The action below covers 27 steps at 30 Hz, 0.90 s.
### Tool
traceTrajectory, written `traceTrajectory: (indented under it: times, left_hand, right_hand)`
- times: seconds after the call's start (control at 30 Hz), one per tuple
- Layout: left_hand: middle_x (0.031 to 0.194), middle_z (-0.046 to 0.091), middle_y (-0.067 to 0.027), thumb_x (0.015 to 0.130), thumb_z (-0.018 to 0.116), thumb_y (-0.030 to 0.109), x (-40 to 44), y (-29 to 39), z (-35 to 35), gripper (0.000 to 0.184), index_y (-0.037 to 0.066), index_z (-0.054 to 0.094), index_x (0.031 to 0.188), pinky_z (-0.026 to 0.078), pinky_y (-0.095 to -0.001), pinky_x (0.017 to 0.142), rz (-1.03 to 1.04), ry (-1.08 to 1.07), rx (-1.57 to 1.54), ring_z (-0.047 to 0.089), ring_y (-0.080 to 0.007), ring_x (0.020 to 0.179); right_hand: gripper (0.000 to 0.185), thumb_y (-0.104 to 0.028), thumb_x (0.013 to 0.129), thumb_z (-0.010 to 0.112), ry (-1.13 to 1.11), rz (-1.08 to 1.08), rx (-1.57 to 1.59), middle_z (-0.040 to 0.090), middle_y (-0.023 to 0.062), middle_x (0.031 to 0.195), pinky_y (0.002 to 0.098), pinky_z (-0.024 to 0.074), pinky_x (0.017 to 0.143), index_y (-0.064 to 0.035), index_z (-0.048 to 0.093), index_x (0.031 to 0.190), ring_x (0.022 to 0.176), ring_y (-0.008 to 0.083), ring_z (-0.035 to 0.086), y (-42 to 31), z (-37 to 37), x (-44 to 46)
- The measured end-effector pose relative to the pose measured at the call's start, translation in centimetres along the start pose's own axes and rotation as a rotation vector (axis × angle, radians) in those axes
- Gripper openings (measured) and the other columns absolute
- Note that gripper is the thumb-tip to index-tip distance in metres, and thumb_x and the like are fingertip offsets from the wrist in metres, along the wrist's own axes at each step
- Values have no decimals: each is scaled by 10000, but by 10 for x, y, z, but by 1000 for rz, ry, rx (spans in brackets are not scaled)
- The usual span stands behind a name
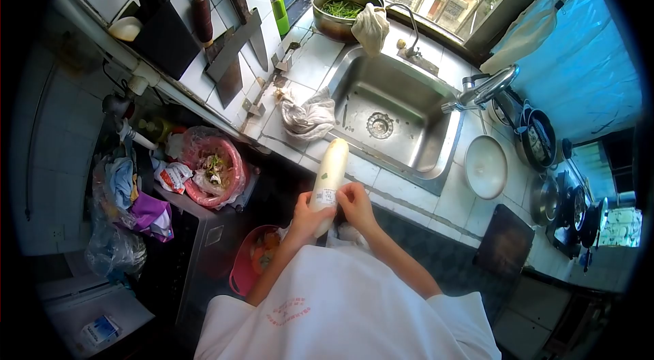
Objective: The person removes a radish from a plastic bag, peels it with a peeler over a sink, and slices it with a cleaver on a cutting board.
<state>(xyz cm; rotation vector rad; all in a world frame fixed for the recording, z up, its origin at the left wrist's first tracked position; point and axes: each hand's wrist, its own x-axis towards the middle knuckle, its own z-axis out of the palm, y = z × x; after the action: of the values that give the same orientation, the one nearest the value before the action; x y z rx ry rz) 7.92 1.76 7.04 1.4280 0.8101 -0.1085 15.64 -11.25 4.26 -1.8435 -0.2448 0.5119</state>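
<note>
A long white daikon radish (332,168) points away from me, just in front of the sink's near edge. A white printed label (325,197) is stuck around its lower part. My left hand (310,213) is wrapped around the radish near its lower end, from the left side. On the other side, my right hand (355,205) has its fingertips pinched together at the label's right edge. Whether the label is lifted there cannot be made out.
A steel sink (443,168) with a faucet (487,87) lies ahead. Crumpled cloth (308,115) and a pot of green vegetables (344,9) stand beside it. Knives (235,53) hang at left above a pink lined bin (235,186). A pan lid (486,167) leans right.
</note>
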Motion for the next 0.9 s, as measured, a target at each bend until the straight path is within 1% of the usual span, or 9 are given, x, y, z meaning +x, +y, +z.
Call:
traceTrajectory:
  times: [0.17, 0.23, 0.43, 0.5, 0.63, 0.77, 0.83, 0.87, 0.9]
  left_hand:
    - [1081, 558, -139, 624, 823, 155, 6, -13, -1, 734, -17, 404, 1201, 509, -297, 769, 30, -11, 13, 587, -170, 923]
    - [1097, 551, -138, 608, 837, 146, 0, -1, -2, 780, -15, 388, 1226, 497, -301, 800, 20, -81, 27, 575, -172, 961]
    - [1127, 547, -131, 561, 856, 154, -10, 17, -2, 821, -14, 415, 1233, 470, -305, 859, 87, -73, 117, 553, -181, 1011]
    - [1126, 547, -136, 564, 846, 142, -14, 22, 0, 796, -7, 423, 1221, 474, -319, 853, 79, -48, 117, 554, -199, 1012]
    - [1112, 558, -137, 572, 833, 129, -10, 17, 0, 765, -7, 440, 1215, 479, -330, 841, 71, -34, 83, 563, -220, 999]
    - [1092, 569, -136, 582, 826, 140, -2, 6, -11, 757, -13, 450, 1220, 483, -326, 830, -9, -61, -43, 576, -217, 974]
    - [1071, 578, -133, 591, 822, 164, -1, 2, -21, 749, -18, 458, 1220, 487, -319, 817, -43, -125, -248, 584, -209, 949]
    - [1024, 574, -103, 642, 800, 187, 1, -2, -26, 687, -24, 452, 1196, 505, -295, 742, -14, -148, -264, 592, -166, 880]
    - [1024, 574, -103, 642, 800, 187, 6, -9, -30, 687, -24, 452, 1196, 505, -295, 742, -3, -143, -268, 592, -166, 880]
  right_hand:
    - [165, -169, 844, 578, -64, 45, 22, 592, 114, 800, 320, 457, 687, -7, 574, 875, 736, 203, 570, 5, -4, 6]
    - [166, -170, 849, 571, -105, 77, 39, 601, 109, 779, 318, 456, 676, -6, 573, 873, 717, 196, 569, 0, -8, 7]
    - [191, -184, 871, 557, -217, 113, 183, 591, 43, 754, 262, 434, 642, 5, 574, 858, 707, 105, 523, -28, -21, 8]
    - [158, -170, 897, 555, -288, 116, 176, 552, -20, 762, 204, 382, 616, -15, 585, 885, 693, 55, 463, -39, -25, 8]
    - [189, -210, 896, 559, -386, 142, 131, 545, -22, 764, 199, 377, 616, -24, 592, 900, 699, 57, 461, -67, -29, 11]
    - [216, -257, 903, 563, -437, 103, 151, 524, -43, 735, 179, 307, 528, -44, 598, 887, 629, 20, 416, -109, -30, 24]
    - [237, -221, 891, 571, -439, -15, 198, 588, 20, 727, 240, 417, 625, 13, 593, 865, 674, 84, 511, -120, -26, 39]
    - [207, -207, 875, 587, -440, -114, 126, 575, 24, 712, 261, 426, 620, -1, 593, 861, 661, 110, 519, -130, -21, 45]
    - [207, -207, 875, 587, -444, -125, 122, 575, 24, 712, 261, 426, 620, -1, 593, 861, 661, 110, 519, -136, -13, 52]
